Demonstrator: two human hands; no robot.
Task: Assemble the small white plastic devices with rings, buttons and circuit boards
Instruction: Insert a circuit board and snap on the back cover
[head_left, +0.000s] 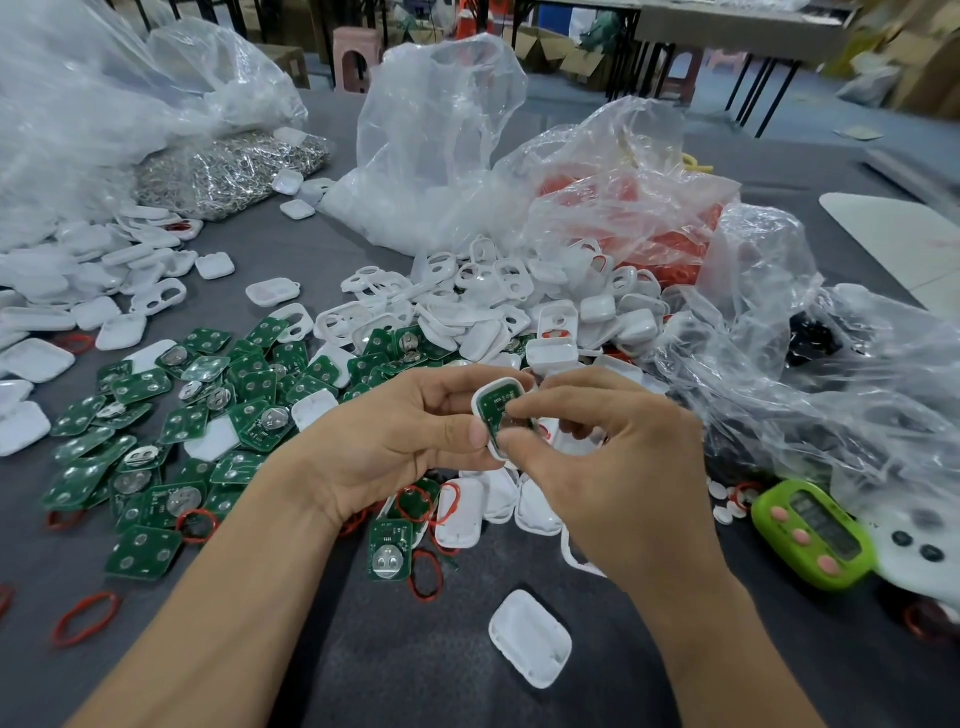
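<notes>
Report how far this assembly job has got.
Done: I cannot tell which units are finished. In hand: left hand and right hand are seating a green board in a white shell. Left: plenty, with loose circuit boards and a heap of empty shells.

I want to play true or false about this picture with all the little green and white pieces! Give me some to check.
1. Both hands hold one white shell with a green board in it. True: the left hand and the right hand both pinch it.
2. The green timer is on the left side of the table. False: it lies on the right, beside the plastic bags.
3. Loose green circuit boards lie piled left of the hands. True.
4. The rubber rings on the table are blue. False: they are red.
5. A white shell lies alone on the grey table near the wrists. True.
</notes>
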